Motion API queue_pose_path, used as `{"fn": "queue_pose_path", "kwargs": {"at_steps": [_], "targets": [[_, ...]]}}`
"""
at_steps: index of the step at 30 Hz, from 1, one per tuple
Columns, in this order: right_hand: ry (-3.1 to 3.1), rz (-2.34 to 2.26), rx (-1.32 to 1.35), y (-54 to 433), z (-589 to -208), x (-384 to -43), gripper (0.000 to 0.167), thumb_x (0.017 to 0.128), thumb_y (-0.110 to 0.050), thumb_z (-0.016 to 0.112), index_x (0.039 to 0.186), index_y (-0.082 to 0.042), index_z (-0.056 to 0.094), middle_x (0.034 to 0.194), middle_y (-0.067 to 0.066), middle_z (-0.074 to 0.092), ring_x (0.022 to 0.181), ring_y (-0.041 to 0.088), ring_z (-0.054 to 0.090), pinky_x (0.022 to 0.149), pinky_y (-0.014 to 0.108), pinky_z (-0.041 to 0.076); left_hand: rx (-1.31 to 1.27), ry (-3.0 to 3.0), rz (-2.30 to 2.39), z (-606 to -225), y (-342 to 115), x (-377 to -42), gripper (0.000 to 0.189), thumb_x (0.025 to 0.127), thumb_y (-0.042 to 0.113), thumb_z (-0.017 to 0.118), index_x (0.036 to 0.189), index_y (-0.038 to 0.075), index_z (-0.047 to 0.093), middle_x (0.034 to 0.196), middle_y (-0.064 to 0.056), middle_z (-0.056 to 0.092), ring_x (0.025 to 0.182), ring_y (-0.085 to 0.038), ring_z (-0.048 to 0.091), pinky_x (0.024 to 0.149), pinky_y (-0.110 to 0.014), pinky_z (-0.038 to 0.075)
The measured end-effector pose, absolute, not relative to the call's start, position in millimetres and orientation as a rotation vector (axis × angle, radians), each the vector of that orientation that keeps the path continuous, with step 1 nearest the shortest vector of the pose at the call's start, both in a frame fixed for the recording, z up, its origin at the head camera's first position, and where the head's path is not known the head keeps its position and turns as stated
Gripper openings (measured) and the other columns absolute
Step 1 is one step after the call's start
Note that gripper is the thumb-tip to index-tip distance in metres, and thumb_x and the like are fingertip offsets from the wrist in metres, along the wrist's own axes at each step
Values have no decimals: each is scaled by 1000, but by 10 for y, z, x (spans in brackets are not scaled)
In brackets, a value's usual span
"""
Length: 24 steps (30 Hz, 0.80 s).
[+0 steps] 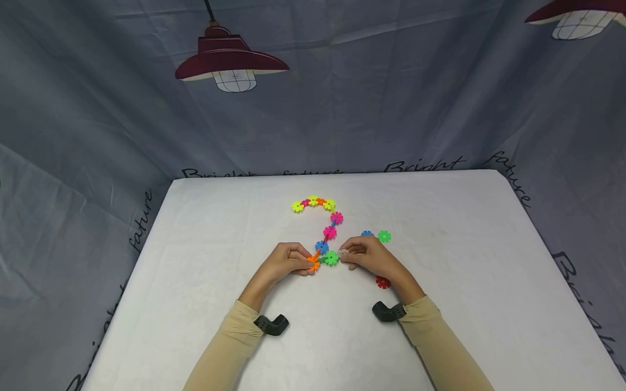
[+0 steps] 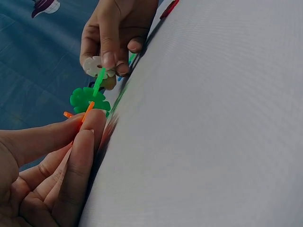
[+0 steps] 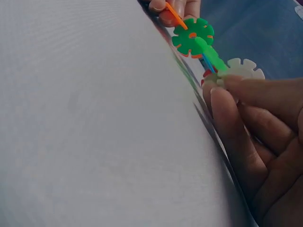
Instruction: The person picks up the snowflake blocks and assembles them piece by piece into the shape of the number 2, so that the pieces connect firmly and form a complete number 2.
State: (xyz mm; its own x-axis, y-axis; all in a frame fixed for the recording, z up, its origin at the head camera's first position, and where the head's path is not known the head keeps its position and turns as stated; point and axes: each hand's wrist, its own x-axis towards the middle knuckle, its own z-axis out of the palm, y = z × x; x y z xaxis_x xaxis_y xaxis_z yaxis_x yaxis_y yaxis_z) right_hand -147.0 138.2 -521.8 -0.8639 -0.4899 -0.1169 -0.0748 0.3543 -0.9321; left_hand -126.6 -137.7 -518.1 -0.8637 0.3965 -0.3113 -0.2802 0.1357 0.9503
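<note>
A curved chain of notched plastic discs lies on the white table, with yellow discs [image 1: 313, 200] at its far end, then pink discs [image 1: 330, 232] and a blue disc [image 1: 321, 247]. At the near end, my left hand [image 1: 292, 259] pinches an orange disc [image 1: 315, 264] between thumb and fingers. A light green disc [image 1: 331, 258] joins on to the right of the orange and dark green ones. My right hand [image 1: 370, 255] pinches a white disc [image 3: 244, 69], which meets the light green disc's edge. Fingers hide part of the white disc.
Loose discs lie around the right hand: a blue disc [image 1: 367, 233] and a green disc [image 1: 384, 236] beyond it, a red disc [image 1: 383, 282] beneath the wrist. A grey printed curtain [image 1: 342, 108] hangs behind the white table [image 1: 220, 217].
</note>
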Motion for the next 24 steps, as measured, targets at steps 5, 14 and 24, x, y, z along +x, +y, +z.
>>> {"fn": "queue_pose_path", "kwargs": {"at_steps": [5, 14, 24], "targets": [[2209, -1525, -541, 1369, -5229, -1478, 10, 97, -13, 73, 106, -8, 74, 100, 11, 78, 72, 17, 71, 69, 29, 62, 111, 1919, 1772, -5185, -1377, -1271, 19, 93, -4, 69, 109, -12, 63, 90, -19, 78, 75, -17, 78, 70, -27, 63], [2054, -1608, -591, 1364, -5244, -1486, 8, 102, -9, 65, 107, -3, 65, 80, 19, 70, 60, 17, 62, 58, 28, 57, 101, 1897, 1780, -5168, -1381, -1277, 18, 92, -4, 71, 108, -11, 64, 88, -15, 79, 73, -15, 78, 69, -26, 63], [1986, -1644, -606, 1340, -5244, -1466, 14, 105, -13, 59, 115, -2, 60, 65, 15, 56, 51, 18, 54, 54, 27, 52, 103, 1891, 1778, -5156, -1386, -1274, 20, 93, -3, 70, 110, -12, 64, 89, -15, 79, 75, -14, 78, 70, -26, 63]]}}
